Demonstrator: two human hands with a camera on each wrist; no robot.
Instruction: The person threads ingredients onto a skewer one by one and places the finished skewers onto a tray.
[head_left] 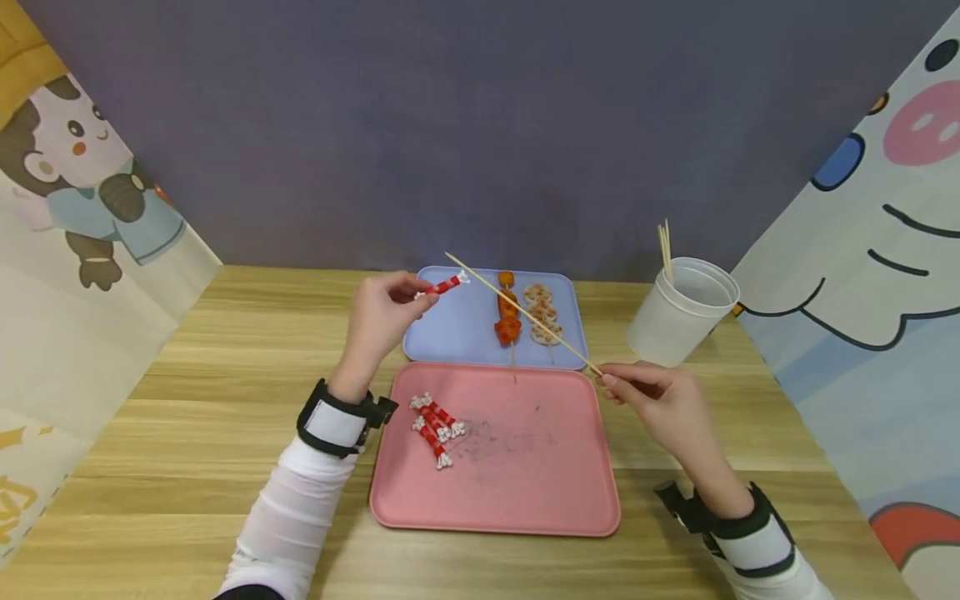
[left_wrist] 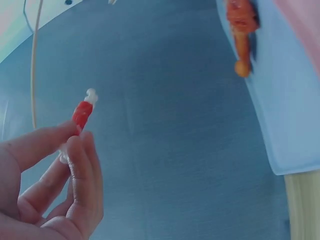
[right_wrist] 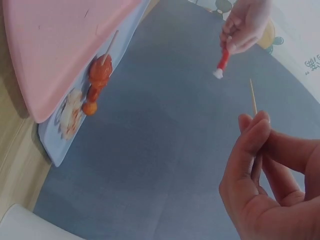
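Between thumb and fingers, my left hand point(head_left: 384, 315) pinches a red piece with white knobbly ends point(head_left: 444, 286), raised over the left part of the blue tray point(head_left: 450, 333). In the left wrist view the piece point(left_wrist: 83, 114) pokes up past the fingertips, its lower end partly hidden. My right hand point(head_left: 656, 404) pinches a thin wooden skewer point(head_left: 525, 314) near one end, right of the pink tray. The skewer slants up and left, its far tip close to the red piece's white end. Several similar red-and-white pieces point(head_left: 435, 427) lie on the pink tray point(head_left: 525, 492).
On the blue tray lie an orange-red skewered food point(head_left: 507, 321) and a skewer of pale browned round slices point(head_left: 543, 315). A white tub point(head_left: 667, 321) with several skewers point(head_left: 665, 250) stands at the right. A dark grey panel point(head_left: 480, 150) rises behind the wooden table point(head_left: 187, 433).
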